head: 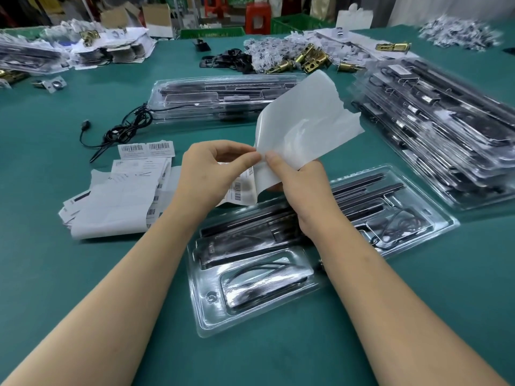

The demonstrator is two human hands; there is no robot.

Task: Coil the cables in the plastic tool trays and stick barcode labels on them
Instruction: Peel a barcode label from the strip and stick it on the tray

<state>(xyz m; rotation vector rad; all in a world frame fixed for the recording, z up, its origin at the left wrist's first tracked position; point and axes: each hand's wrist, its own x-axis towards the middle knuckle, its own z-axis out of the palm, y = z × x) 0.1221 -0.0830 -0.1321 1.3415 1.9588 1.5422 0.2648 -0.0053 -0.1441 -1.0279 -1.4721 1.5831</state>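
Observation:
A clear plastic tool tray (211, 307) with black parts and a thin black cable (398, 227) lies on the green table in front of me. Above it, my left hand (211, 174) pinches the edge of a barcode label (241, 190). My right hand (298, 185) grips the glossy white backing sheet (303, 126), which curls upward. Thumb and fingertips of both hands meet at the sheet's lower left corner.
Label sheets and loose barcode labels (119, 196) lie at my left. A loose black cable (125, 129) trails from a tray stack (223, 98) further back. Another tall tray stack (434, 135) is at right. Brass lock parts (306, 61) and paper scraps sit at the far side.

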